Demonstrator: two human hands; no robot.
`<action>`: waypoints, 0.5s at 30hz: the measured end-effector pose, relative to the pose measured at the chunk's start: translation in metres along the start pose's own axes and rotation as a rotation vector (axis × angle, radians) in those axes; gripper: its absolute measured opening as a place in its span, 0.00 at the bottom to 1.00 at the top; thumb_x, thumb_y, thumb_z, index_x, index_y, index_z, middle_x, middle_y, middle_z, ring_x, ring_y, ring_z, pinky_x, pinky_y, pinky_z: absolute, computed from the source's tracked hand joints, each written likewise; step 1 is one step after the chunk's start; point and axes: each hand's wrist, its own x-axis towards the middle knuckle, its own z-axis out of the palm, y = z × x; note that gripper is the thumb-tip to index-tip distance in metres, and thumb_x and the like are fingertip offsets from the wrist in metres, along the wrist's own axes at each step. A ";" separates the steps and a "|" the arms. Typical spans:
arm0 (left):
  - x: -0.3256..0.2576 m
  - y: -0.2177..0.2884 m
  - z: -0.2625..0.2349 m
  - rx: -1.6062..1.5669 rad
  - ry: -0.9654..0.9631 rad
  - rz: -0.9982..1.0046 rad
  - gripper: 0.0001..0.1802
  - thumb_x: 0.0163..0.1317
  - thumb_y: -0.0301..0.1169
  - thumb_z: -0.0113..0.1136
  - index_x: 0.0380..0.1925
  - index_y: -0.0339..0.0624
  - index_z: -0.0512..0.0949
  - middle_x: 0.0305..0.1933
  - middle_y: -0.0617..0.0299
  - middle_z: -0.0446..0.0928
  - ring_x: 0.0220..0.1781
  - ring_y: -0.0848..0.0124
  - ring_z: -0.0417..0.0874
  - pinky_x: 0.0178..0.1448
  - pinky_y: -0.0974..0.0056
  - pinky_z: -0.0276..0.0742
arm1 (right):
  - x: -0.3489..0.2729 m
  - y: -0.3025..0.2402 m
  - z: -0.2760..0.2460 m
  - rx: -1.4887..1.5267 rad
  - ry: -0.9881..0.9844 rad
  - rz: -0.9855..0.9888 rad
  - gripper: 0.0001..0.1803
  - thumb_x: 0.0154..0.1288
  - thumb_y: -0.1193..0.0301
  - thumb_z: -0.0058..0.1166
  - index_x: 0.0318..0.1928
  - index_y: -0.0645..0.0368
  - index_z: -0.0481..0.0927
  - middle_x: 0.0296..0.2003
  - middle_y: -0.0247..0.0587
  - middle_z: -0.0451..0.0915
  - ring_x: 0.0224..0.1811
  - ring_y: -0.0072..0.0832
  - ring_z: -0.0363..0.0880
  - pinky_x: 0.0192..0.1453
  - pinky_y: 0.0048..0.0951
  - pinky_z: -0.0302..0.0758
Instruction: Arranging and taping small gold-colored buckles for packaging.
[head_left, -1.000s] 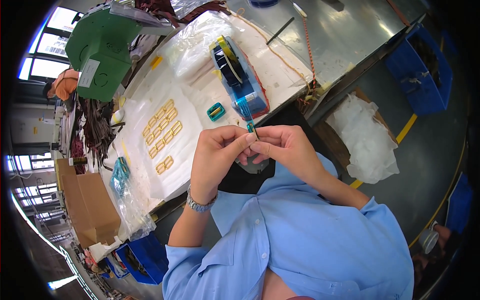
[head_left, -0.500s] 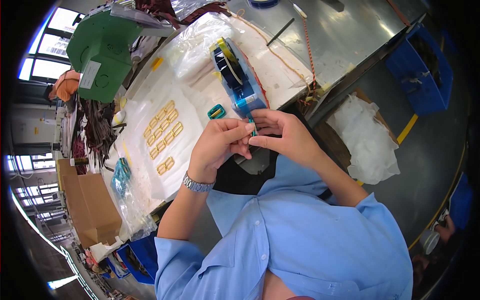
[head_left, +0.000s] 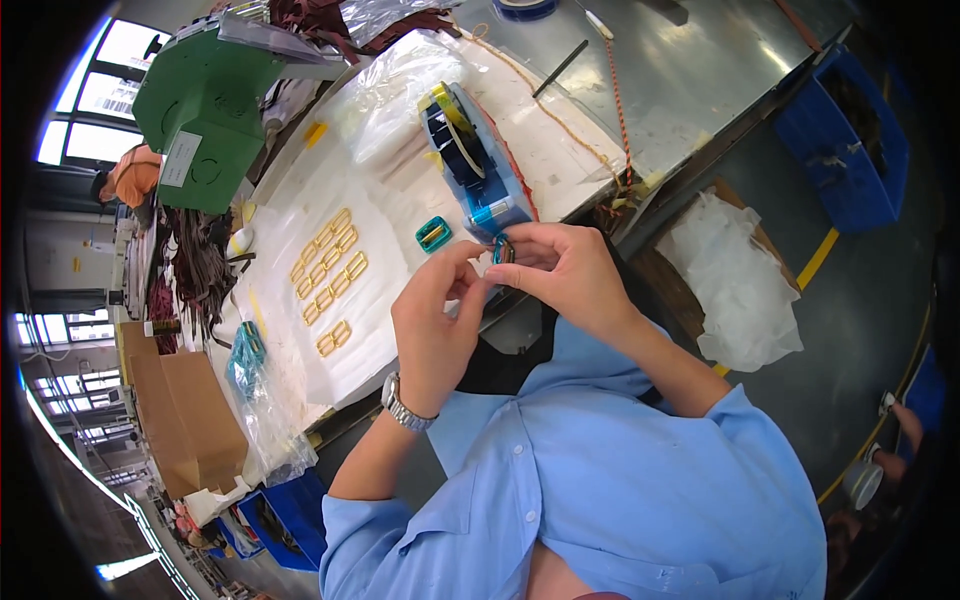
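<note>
My right hand [head_left: 575, 270] pinches a small buckle [head_left: 503, 250] wrapped in blue-green film, between thumb and fingers, at the front end of a blue tape dispenser [head_left: 470, 150]. My left hand [head_left: 435, 310] is close by on the left, its fingers curled and the thumb apart from the index finger. Nothing shows between them, and the thumb tip is close to my right thumb. Another film-wrapped buckle [head_left: 433, 234] lies on the table left of the dispenser. Further left, several gold rectangular buckles [head_left: 322, 262] are laid in rows on white paper [head_left: 375, 290].
A green machine [head_left: 205, 110] stands at the back left. Clear plastic film [head_left: 400, 90] lies behind the dispenser. A clear bag with blue-green pieces [head_left: 250, 380] and a cardboard box [head_left: 190, 420] are at left. Blue crates [head_left: 835, 140] and crumpled white paper [head_left: 730, 280] are right.
My left hand has drawn back slightly left and downward, its thumb and index finger parting. The wrapped buckle stays in my right hand, now more visible.
</note>
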 end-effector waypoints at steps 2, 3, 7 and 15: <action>-0.008 0.006 0.011 0.249 0.098 0.375 0.27 0.58 0.14 0.73 0.60 0.37 0.83 0.46 0.51 0.87 0.40 0.61 0.90 0.44 0.60 0.87 | 0.001 0.003 0.003 -0.027 0.011 -0.013 0.16 0.69 0.71 0.73 0.52 0.70 0.89 0.38 0.44 0.94 0.42 0.22 0.94 0.48 0.25 0.88; -0.008 0.007 0.015 0.249 0.105 0.371 0.27 0.58 0.14 0.73 0.60 0.37 0.83 0.46 0.51 0.87 0.40 0.61 0.90 0.44 0.60 0.87 | 0.000 0.002 0.004 -0.029 0.003 -0.013 0.16 0.69 0.71 0.73 0.52 0.70 0.89 0.38 0.44 0.94 0.42 0.22 0.94 0.48 0.25 0.88; 0.000 -0.002 0.021 0.328 0.196 0.486 0.28 0.55 0.15 0.74 0.58 0.38 0.84 0.46 0.51 0.87 0.40 0.55 0.90 0.47 0.56 0.87 | 0.002 0.001 0.009 -0.149 0.085 -0.073 0.16 0.68 0.70 0.73 0.49 0.69 0.90 0.34 0.46 0.93 0.37 0.21 0.92 0.42 0.26 0.86; -0.036 -0.015 0.047 -0.100 -0.047 0.122 0.20 0.62 0.17 0.73 0.55 0.36 0.85 0.42 0.52 0.88 0.43 0.62 0.94 0.47 0.61 0.88 | -0.045 0.003 -0.015 -0.500 -0.039 0.215 0.17 0.74 0.69 0.69 0.54 0.71 0.88 0.39 0.43 0.92 0.43 0.22 0.90 0.48 0.28 0.85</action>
